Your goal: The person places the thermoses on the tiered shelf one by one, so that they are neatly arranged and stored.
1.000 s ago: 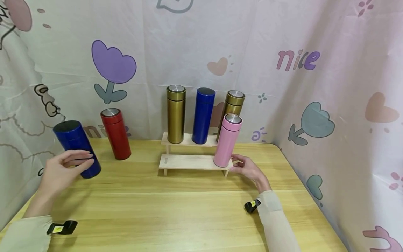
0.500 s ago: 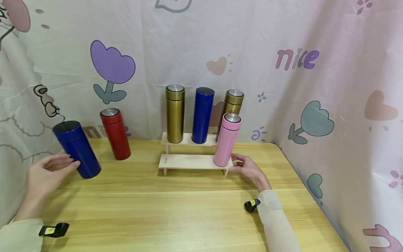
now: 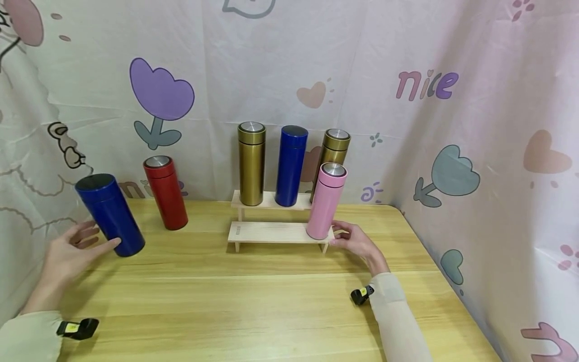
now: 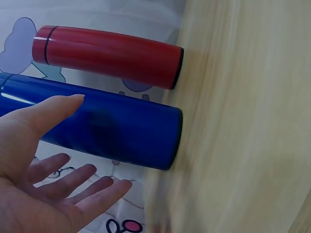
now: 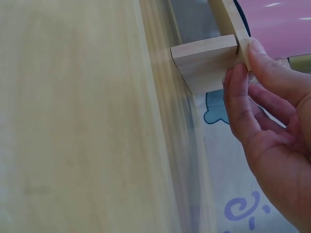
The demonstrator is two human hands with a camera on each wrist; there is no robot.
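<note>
At the left, a blue thermos flask (image 3: 113, 216) stands on the table. My left hand (image 3: 68, 256) is beside it, fingers spread and relaxed; in the left wrist view the thumb (image 4: 51, 111) overlaps the flask and the other fingers lie apart below it. On the right, my right hand (image 3: 359, 244) pinches the end of the lower shelf of a two-tier wooden stand (image 3: 271, 232), thumb on the top edge and fingers underneath, as the right wrist view shows. A pink thermos flask (image 3: 326, 203) stands on that shelf, just by the hand.
A red thermos flask (image 3: 166, 193) stands just right of the nearer blue one. On the upper shelf are a gold flask (image 3: 252, 166), another blue flask (image 3: 291, 168) and a second gold flask (image 3: 336, 143), partly hidden by the pink one. A printed curtain (image 3: 249, 75) surrounds the table (image 3: 226, 311).
My left hand has moved left, from in front of the blue flask to its left side, and its fingers have spread wider. The right hand stays at the stand. The flasks keep their places.
</note>
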